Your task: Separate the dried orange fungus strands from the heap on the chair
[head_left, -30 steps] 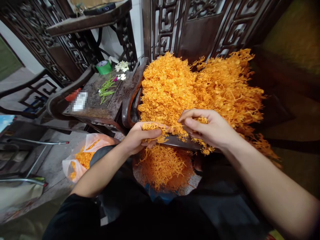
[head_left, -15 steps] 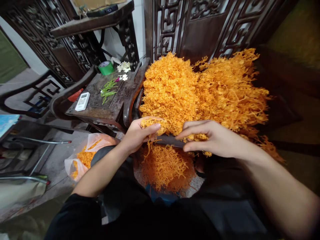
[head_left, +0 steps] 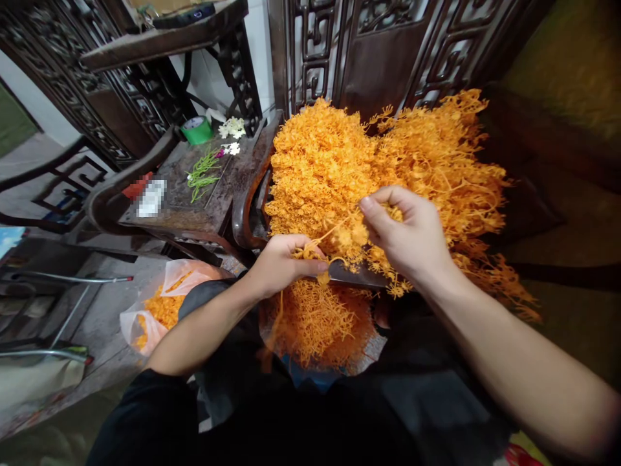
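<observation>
My left hand point(head_left: 285, 264) is closed around a small bunch of orange artificial flower pieces, thumb pressed along the top. My right hand point(head_left: 414, 233), higher and to the right, pinches an orange artificial flower sprig point(head_left: 352, 234). Thin strands of it stretch between the two hands. Behind them rises a large heap of orange flower pieces point(head_left: 320, 158), and a second heap with longer stems point(head_left: 446, 171) spreads to its right. Below the hands, between the knees, a pile of thin orange stems point(head_left: 315, 327) lies over something blue point(head_left: 313, 377).
A clear bag of orange pieces point(head_left: 165, 304) stands on the floor at left. On the dark wooden chair seat point(head_left: 194, 210) lie green tape point(head_left: 197, 131), green stems point(head_left: 202, 175), white flowers point(head_left: 231, 128) and a blurred white object point(head_left: 151, 199). Carved wooden panels point(head_left: 373, 58) stand behind.
My right hand has risen and closed its fingers on the sprig, drawing strands out from the left hand. My left hand stays closed and appears slightly further right. The view has shifted a little.
</observation>
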Demonstrator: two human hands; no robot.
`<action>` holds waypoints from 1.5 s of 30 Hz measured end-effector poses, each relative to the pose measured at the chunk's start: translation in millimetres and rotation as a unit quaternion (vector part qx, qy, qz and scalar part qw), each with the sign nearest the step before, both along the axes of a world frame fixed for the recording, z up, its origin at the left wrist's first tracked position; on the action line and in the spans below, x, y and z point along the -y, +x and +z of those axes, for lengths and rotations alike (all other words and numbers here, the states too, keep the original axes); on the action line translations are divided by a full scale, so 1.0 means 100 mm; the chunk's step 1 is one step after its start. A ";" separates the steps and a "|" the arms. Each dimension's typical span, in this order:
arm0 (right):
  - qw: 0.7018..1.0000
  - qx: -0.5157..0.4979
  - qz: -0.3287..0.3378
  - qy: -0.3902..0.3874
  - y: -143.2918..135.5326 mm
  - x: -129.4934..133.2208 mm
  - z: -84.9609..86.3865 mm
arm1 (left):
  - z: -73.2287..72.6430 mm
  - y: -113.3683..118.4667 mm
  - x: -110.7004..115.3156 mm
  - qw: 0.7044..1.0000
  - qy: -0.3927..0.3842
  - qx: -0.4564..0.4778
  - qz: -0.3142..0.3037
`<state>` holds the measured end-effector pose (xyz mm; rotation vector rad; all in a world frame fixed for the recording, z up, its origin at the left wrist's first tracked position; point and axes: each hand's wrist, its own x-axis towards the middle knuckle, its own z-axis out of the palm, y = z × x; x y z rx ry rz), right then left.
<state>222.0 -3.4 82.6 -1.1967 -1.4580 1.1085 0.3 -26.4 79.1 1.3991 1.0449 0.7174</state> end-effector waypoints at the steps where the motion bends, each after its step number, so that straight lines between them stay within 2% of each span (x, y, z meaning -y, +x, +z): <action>1: 1.000 -0.017 -0.003 -0.020 0.01 -0.01 -0.01 | 0.00 -0.01 -0.01 1.000 -0.008 0.003 -0.006; 4: 0.995 -0.084 -0.041 -0.041 0.04 -0.04 0.00 | -0.02 -0.04 -0.02 1.000 -0.008 -0.002 -0.023; 7: 0.976 -0.188 -0.109 -0.023 0.14 -0.11 0.04 | -0.05 -0.09 -0.02 1.000 -0.008 -0.007 -0.027; 9: 0.968 -0.218 -0.119 -0.022 0.22 -0.15 0.07 | -0.07 -0.12 -0.03 1.000 -0.001 -0.022 -0.022; 11: 0.973 -0.209 -0.083 -0.039 0.24 -0.15 0.07 | -0.09 -0.14 -0.05 0.998 0.028 -0.052 -0.001; 14: 0.983 -0.170 0.010 -0.075 0.14 -0.06 0.04 | -0.09 -0.14 -0.06 0.992 0.083 -0.094 0.024; 19: 0.974 -0.078 0.130 -0.167 -0.10 0.04 -0.03 | -0.05 -0.11 -0.05 0.980 0.156 -0.125 -0.002; 21: 0.978 -0.105 0.091 -0.158 -0.08 -0.05 -0.04 | -0.05 -0.11 -0.05 0.979 0.162 -0.121 -0.035; 23: 0.980 -0.170 -0.029 -0.100 0.02 -0.20 -0.01 | -0.07 -0.13 -0.06 0.983 0.137 -0.109 -0.053; 25: 0.967 -0.212 -0.129 -0.062 0.15 -0.34 0.02 | -0.10 -0.16 -0.09 0.990 0.094 -0.099 -0.033; 26: 0.965 -0.208 -0.144 -0.066 0.19 -0.38 0.04 | -0.12 -0.17 -0.10 0.993 0.075 -0.094 -0.012; 28: 0.975 -0.167 -0.121 -0.082 0.21 -0.36 0.06 | -0.15 -0.18 -0.13 0.995 0.049 -0.082 0.029; 31: 0.990 -0.109 -0.046 -0.074 0.07 -0.17 0.08 | -0.18 -0.17 -0.16 0.994 0.047 -0.061 0.075; 34: 0.995 -0.083 0.021 -0.053 -0.07 0.04 0.10 | -0.21 -0.15 -0.19 0.989 0.075 -0.064 0.107; 36: 0.995 -0.043 0.064 -0.056 -0.12 0.13 0.11 | -0.21 -0.14 -0.20 0.979 0.121 -0.092 0.134; 40: 0.980 0.099 0.148 -0.094 -0.19 0.16 0.08 | -0.20 -0.09 -0.18 0.926 0.267 -0.195 0.180; 43: 0.977 0.130 0.133 -0.103 -0.28 0.13 0.02 | -0.23 -0.01 -0.12 0.880 0.371 -0.246 0.164; 45: 0.978 0.139 0.126 -0.089 -0.32 0.11 -0.02 | -0.24 0.04 -0.08 0.864 0.403 -0.264 0.144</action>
